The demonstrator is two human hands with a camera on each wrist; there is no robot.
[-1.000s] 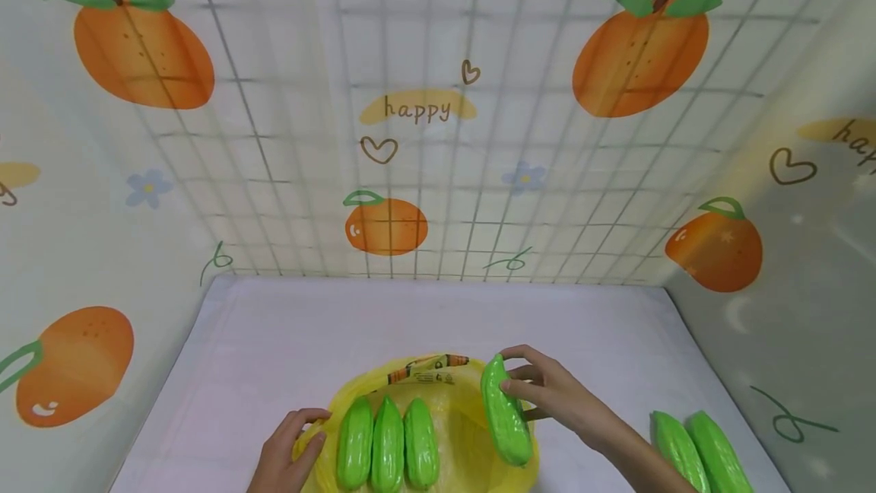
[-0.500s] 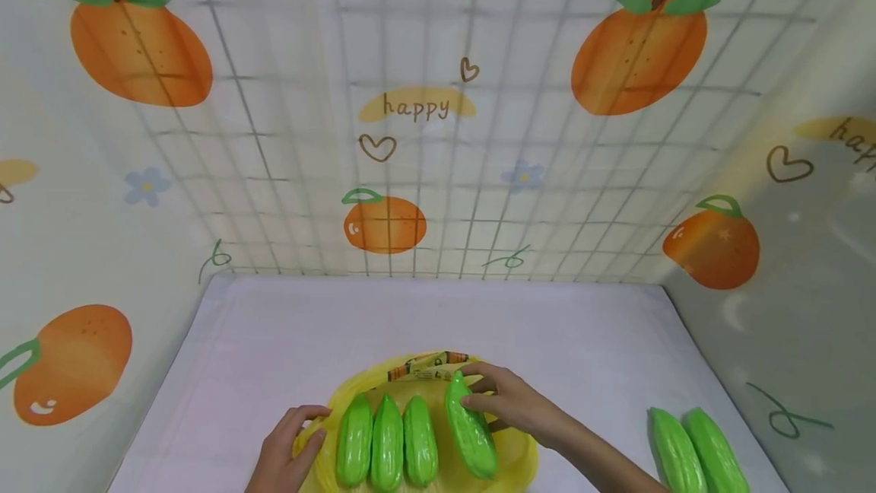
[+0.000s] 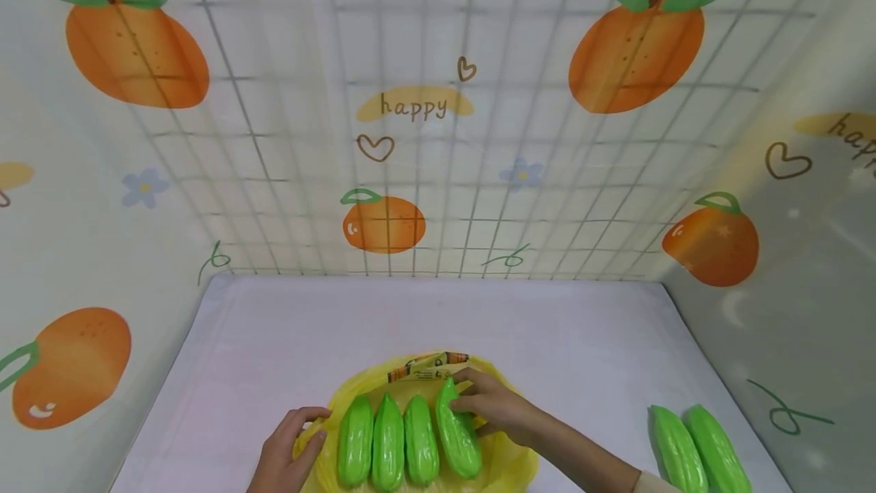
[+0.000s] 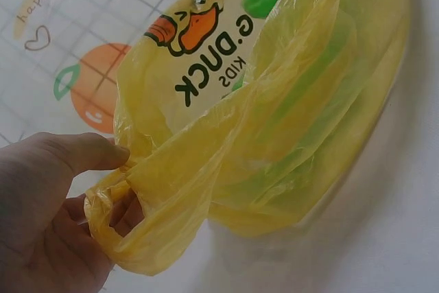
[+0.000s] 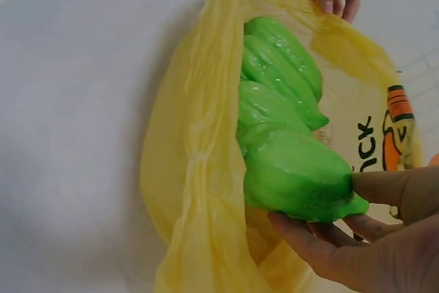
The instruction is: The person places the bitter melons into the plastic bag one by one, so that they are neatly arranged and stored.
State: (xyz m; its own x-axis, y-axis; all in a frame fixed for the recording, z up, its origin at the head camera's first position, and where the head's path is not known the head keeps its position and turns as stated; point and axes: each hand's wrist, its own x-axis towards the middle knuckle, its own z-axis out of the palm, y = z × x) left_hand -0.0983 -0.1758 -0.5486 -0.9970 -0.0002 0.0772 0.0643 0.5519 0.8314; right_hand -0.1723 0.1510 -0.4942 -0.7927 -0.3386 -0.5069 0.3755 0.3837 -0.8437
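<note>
A yellow plastic bag [image 3: 498, 475] lies on the table with its mouth spread, a duck print on its inner side. My left hand [image 3: 286, 449] holds the bag's edge at the left; in the left wrist view, fingers show through a handle loop [image 4: 101, 214]. My right hand [image 3: 494, 404] grips a shiny green cucumber-shaped vegetable [image 3: 457, 436] by its narrow end, inside the bag's mouth. Left of it, three similar green vegetables [image 3: 388, 443] lie side by side in the bag. The right wrist view shows the gripped vegetable [image 5: 295, 169] touching its neighbour.
Two more green vegetables [image 3: 698, 447] lie on the white table [image 3: 438, 310] at the right. A curtain [image 3: 411, 166] printed with oranges and grid lines hangs behind the table and along both sides.
My right hand has moved left with the green vegetable, from the bag's right rim to beside the three lying in the bag. My left hand stays at the bag's left edge.
</note>
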